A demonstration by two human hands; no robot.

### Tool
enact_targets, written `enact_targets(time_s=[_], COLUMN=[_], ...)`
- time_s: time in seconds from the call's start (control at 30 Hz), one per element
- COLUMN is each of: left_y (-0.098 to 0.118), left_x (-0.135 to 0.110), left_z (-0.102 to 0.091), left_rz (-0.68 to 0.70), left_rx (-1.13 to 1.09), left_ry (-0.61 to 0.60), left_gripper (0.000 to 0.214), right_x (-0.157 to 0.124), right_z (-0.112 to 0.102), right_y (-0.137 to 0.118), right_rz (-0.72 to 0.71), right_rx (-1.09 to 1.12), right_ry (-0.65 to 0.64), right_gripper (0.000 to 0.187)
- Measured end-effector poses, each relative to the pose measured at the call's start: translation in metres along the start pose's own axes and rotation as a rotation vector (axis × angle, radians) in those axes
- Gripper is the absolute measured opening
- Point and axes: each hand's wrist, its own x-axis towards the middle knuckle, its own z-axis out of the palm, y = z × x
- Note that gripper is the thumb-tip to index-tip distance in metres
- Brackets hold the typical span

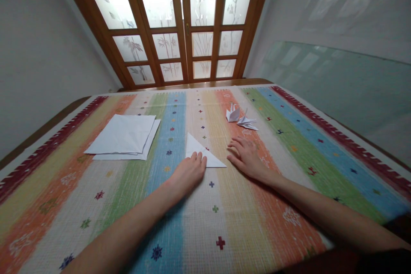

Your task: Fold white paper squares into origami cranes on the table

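Observation:
A white paper folded into a triangle point(205, 156) lies on the striped tablecloth in front of me. My left hand point(192, 167) presses on its lower left part, fingers close together and bent over the paper, hiding that corner. To the right of the triangle, my right hand point(245, 156) rests on the cloth with fingers apart and slightly curled; it holds nothing and does not touch the paper. Just beyond it are two folded white paper cranes, one point(233, 113) upright and another point(247, 123) with its wings spread.
On the left lies a small stack of white paper sheets point(123, 135). The striped tablecloth point(205, 222) covers the table. A glass panel point(337, 85) leans along the right wall, and wooden doors with frosted panes point(186, 30) stand beyond the far edge.

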Motion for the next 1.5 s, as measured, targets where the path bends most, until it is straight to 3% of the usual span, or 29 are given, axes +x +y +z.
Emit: enact_targets(time_s=[0.13,0.23,0.4,0.5,0.6,0.7,0.8,0.9,1.0,1.13,1.23,1.33,1.5], left_y=[-0.013,-0.035,-0.06,-0.058,-0.051,-0.047,-0.047,-0.048,-0.048,-0.045,-0.036,-0.024,-0.017], left_x=[0.0,0.0,0.005,0.011,0.018,0.024,0.029,0.032,0.031,0.027,0.024,0.022,0.022], left_z=[-0.003,-0.017,-0.049,-0.054,-0.045,-0.03,-0.018,-0.013,-0.012,-0.01,-0.002,0.008,0.015], left_rz=[-0.029,-0.056,-0.333,-0.378,-0.419,-0.494,-0.601,-0.666,-0.675,-0.73,-0.69,-0.594,-0.488], left_rx=[-0.075,-0.251,-0.939,-1.339,-1.495,-1.452,-1.246,-1.011,-0.871,-0.748,-0.613,-0.62,-0.836], left_ry=[0.03,0.106,0.487,0.477,0.428,0.463,0.582,0.739,0.783,0.815,0.874,0.784,0.571], left_gripper=[0.026,0.02,0.02,0.035,0.042,0.039,0.035,0.047,0.051,0.043,0.05,0.074,0.095], right_x=[0.003,0.009,0.031,0.049,0.061,0.068,0.07,0.068,0.066,0.066,0.07,0.073,0.073], right_z=[-0.003,-0.007,-0.017,-0.021,-0.02,-0.013,-0.003,0.002,0.003,0.007,0.01,0.012,0.017], right_y=[0.003,0.004,-0.007,-0.028,-0.055,-0.077,-0.087,-0.092,-0.096,-0.098,-0.096,-0.093,-0.088], right_rz=[-0.019,-0.045,-0.068,0.034,0.086,0.115,0.146,0.161,0.13,0.189,0.249,0.254,0.177], right_rx=[0.104,0.237,0.592,0.916,1.166,1.24,1.186,1.201,1.173,0.98,0.866,0.832,0.985], right_ry=[0.032,0.029,-0.037,-0.111,-0.227,-0.216,-0.15,-0.19,-0.213,-0.095,0.047,0.105,-0.026], right_gripper=[0.027,0.032,0.06,0.069,0.066,0.051,0.037,0.043,0.038,0.013,0.013,0.015,0.042])
